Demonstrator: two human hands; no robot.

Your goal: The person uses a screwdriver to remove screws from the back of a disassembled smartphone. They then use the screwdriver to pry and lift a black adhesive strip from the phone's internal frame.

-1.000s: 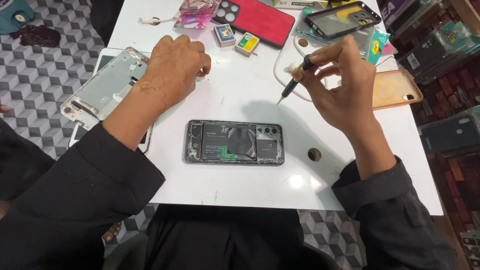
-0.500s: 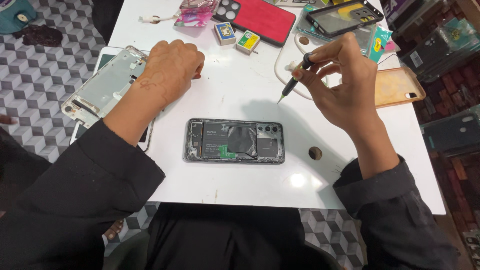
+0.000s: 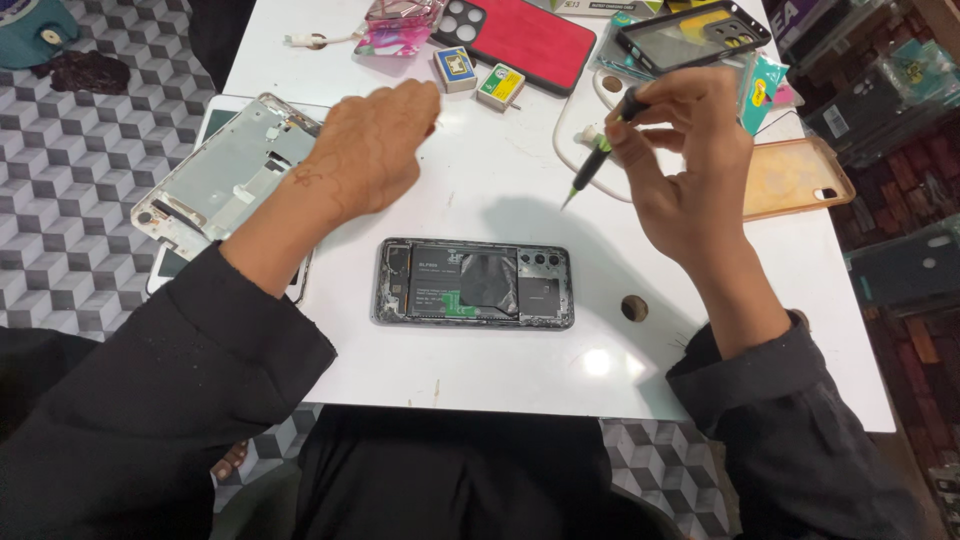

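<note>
An opened smartphone (image 3: 474,283) with its back cover off lies flat on the white table (image 3: 500,365), its battery and boards showing. My right hand (image 3: 690,165) hovers above and to the right of it, holding a small screwdriver (image 3: 600,155) with a green collar, tip pointing down and left. My left hand (image 3: 372,148) is raised over the table to the upper left of the phone, fingers curled, with nothing visible in it. It is close to a bare silver phone frame (image 3: 215,175) at the table's left edge.
At the far edge lie a red phone case (image 3: 530,40), a black case (image 3: 690,35), two small boxes (image 3: 478,77), a pink packet (image 3: 395,25) and a white cable (image 3: 575,130). An orange clear case (image 3: 790,180) lies right. A small round hole (image 3: 634,308) marks the table.
My left hand has lifted off the table and shifted slightly right. The right hand with the screwdriver has barely moved. The phone stays put.
</note>
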